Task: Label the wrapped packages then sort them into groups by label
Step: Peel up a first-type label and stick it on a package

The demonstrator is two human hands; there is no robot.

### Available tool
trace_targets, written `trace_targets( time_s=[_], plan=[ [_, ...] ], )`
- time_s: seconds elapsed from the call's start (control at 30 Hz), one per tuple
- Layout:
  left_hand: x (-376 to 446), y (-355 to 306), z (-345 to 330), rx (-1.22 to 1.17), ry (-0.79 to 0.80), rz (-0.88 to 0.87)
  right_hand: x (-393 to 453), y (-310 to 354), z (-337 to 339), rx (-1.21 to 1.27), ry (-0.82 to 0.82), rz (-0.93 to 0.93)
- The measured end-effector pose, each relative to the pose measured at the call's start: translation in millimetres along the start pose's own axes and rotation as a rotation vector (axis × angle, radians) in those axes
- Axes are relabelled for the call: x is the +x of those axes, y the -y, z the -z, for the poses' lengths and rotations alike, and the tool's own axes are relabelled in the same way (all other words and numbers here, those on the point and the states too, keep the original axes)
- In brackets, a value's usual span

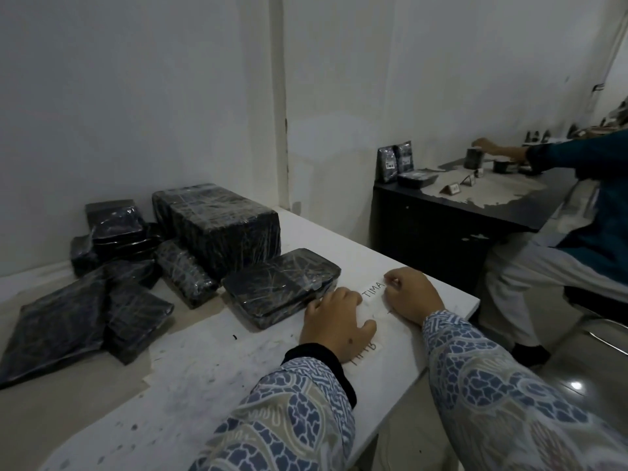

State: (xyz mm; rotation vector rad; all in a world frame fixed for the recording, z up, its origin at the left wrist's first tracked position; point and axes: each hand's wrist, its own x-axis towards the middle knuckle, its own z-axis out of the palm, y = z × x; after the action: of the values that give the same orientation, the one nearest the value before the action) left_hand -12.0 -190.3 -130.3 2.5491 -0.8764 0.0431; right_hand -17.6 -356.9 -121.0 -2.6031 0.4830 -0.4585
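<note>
From the head camera, a white table (210,365), scuffed and marked with dark smudges, carries a cluster of black packages (136,266) wrapped in glossy, crinkled plastic film at its far left. The biggest is a tall block (221,226) near the wall; a flat rectangular package (282,287) lies just in front of it, nearest the hands. Flatter pouches (57,324) lie slumped at the left edge.

The left hand (334,326) lies palm down on a paper label strip (372,290) reading "TIMA", fingers bent over its near end, thumb spread on the table. A second label (365,351) shows partly under that wrist. The right hand (413,294) has its fingers curled, pinching the strip's far end; the grip itself is hard to make out. Both sleeves are patterned blue and grey cloth.

At the right stands a dark cabinet (441,232) whose top bears small black packs (396,163) and folded tent cards (452,188). A second person (577,205) sits there, reaching over it.
</note>
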Motion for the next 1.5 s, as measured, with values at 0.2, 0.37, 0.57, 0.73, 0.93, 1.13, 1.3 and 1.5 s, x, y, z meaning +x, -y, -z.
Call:
trace_targets(
  time_s=[0.2,0.37,0.57,0.73,0.93,1.13,1.3,1.5],
  plan=[
    [2,-1,-3,-0.045,-0.027,0.050,23,-6,-5,-0.036,0.004,0.023],
    [4,3,-6,0.003,-0.023,0.057,28,-7,-10,-0.008,-0.012,0.021],
    [3,1,-6,-0.029,-0.044,0.056,29,-4,-10,-0.029,-0.013,-0.004],
    [3,2,-6,-0.036,-0.048,0.055,34,0,-12,-0.080,-0.024,-0.048],
    [6,4,-8,0.001,-0.033,0.051,30,-1,-19,-0.054,-0.065,0.001],
    [4,2,-6,-0.030,-0.053,0.053,21,1,-13,0.329,-0.181,-0.001],
    [3,1,-5,-0.032,-0.064,0.055,14,2,-7,0.530,-0.219,0.008],
    [3,2,-5,-0.014,-0.049,0.049,6,-8,8,0.757,-0.098,-0.062]
  ],
)
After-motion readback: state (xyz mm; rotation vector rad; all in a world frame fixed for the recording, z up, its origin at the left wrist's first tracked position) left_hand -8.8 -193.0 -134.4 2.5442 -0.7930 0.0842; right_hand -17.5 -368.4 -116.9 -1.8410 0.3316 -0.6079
